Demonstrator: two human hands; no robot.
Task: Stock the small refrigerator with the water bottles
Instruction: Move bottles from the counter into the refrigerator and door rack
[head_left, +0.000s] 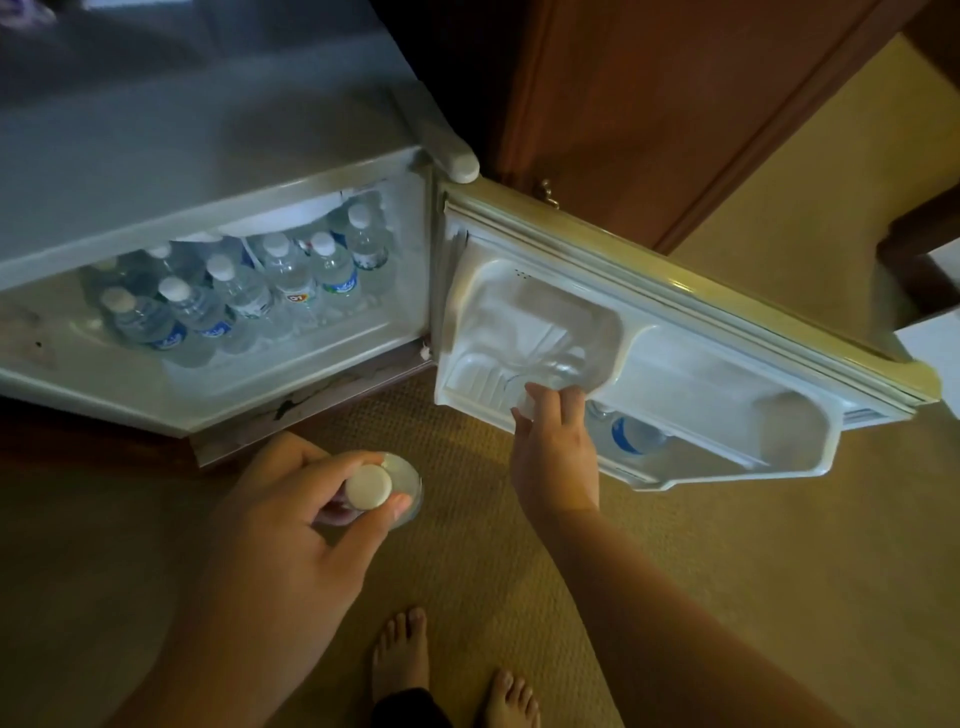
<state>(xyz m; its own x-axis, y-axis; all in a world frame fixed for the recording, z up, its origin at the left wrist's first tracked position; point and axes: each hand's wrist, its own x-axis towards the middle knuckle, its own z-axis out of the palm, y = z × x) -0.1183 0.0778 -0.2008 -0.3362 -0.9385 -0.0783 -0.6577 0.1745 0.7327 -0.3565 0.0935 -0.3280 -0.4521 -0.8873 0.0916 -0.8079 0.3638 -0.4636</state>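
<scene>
The small white refrigerator (218, 171) stands open, its door (675, 317) swung out to the right. Several clear water bottles (244, 291) with white caps stand packed on the inner shelf. My left hand (311, 525) grips an upright water bottle (370, 486) by its neck, seen from above, over the carpet in front of the fridge. My right hand (556, 441) is closed on the top of another clear bottle (545, 371) at the lower door shelf (467, 379). One more bottle with a blue label (631, 435) stands in that door shelf to the right of my hand.
A brown wooden cabinet (649, 93) rises behind the open door. Tan carpet (753, 545) covers the floor. My bare feet (410, 649) stand just below the hands. A dark furniture leg and a white sheet (930, 270) sit at the right edge.
</scene>
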